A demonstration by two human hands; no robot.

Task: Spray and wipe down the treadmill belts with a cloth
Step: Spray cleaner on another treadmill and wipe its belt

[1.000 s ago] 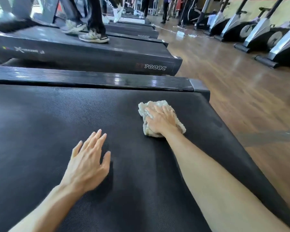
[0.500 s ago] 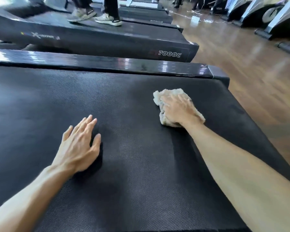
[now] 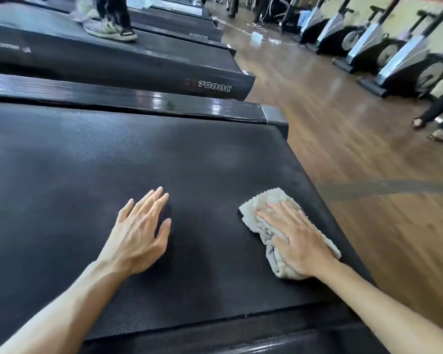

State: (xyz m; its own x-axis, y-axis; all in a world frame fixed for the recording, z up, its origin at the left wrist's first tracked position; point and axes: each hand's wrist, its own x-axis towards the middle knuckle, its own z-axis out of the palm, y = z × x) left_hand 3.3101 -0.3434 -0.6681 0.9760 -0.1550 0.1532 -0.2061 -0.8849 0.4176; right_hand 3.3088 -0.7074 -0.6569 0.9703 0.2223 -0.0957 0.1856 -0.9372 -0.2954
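A single wide-angle view looks from the person's head, forward and down, close over the belt [image 3: 113, 175], which fills the lower left. Both forearms reach in from the bottom edge, the hands [image 3: 138, 231] near the middle of the frame. The top of the view is tilted and takes in the floor [image 3: 343, 149] receding to the right.
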